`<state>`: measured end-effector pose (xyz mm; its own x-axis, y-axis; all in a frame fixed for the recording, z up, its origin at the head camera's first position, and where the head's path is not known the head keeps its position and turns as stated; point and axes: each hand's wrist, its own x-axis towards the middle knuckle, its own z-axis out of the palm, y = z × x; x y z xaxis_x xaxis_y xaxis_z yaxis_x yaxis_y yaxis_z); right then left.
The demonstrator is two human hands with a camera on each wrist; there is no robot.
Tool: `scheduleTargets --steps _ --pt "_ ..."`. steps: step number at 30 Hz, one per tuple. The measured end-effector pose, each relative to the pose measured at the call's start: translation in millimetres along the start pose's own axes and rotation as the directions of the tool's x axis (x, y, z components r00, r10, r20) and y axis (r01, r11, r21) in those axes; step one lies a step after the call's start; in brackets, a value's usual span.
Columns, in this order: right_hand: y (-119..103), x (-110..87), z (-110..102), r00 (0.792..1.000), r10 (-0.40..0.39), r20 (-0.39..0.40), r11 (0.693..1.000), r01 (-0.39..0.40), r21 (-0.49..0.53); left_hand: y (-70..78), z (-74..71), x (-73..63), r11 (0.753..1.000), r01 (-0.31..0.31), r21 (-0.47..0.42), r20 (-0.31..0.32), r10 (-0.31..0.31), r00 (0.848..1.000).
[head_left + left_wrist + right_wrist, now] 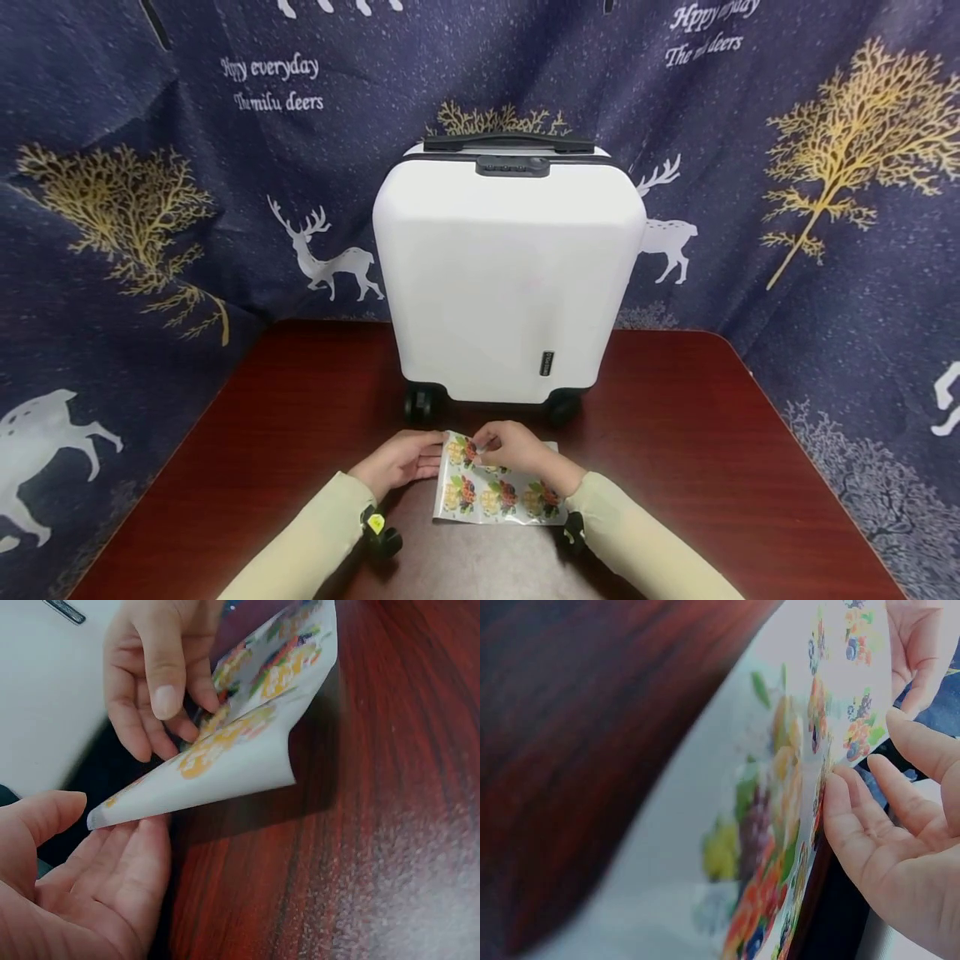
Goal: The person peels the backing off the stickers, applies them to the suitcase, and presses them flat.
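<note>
A glossy sheet of fruit stickers (480, 512), printed with rows of fruit clusters, lies in front of the suitcase. Its left end is raised off the table in the left wrist view. My left hand (405, 460) supports that edge on extended fingers (142, 851), with the thumb apart from the sheet. Over the upper part of the sheet, my right hand (517, 450) touches the printed face with bent, relaxed fingertips (838, 796). Its thumb stands apart from the fingers in the right wrist view, and no sticker is visible between them.
A white suitcase (510, 283) with a black handle (510, 143) and black wheels (420, 403) stands upright behind the hands. The dark red wooden table (690, 450) reaches a blue cloth (330, 158) patterned with deer and trees.
</note>
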<state>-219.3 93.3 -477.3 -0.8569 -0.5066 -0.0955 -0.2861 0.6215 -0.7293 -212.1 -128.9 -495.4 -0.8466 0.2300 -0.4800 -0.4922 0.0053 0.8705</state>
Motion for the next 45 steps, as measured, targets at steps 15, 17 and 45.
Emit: scheduleTargets --steps 15,17,45 --pt "-3 1.8 -4 0.999 -0.022 -0.025 0.999 0.023 0.031 1.5 -1.8 6.2 1.000 0.026 0.001 0.037 -0.026 0.999" --pt "-5 3.8 -4 0.999 -0.023 -0.032 0.999 0.024 0.041 1.5 -2.9 5.4 1.000 0.029 -0.001 0.044 -0.029 0.999" --pt "-7 33.2 1 0.995 -0.088 0.054 0.996 0.089 -0.017 -0.9 -8.8 4.6 1.000 0.029 -0.004 0.071 -0.029 0.997"
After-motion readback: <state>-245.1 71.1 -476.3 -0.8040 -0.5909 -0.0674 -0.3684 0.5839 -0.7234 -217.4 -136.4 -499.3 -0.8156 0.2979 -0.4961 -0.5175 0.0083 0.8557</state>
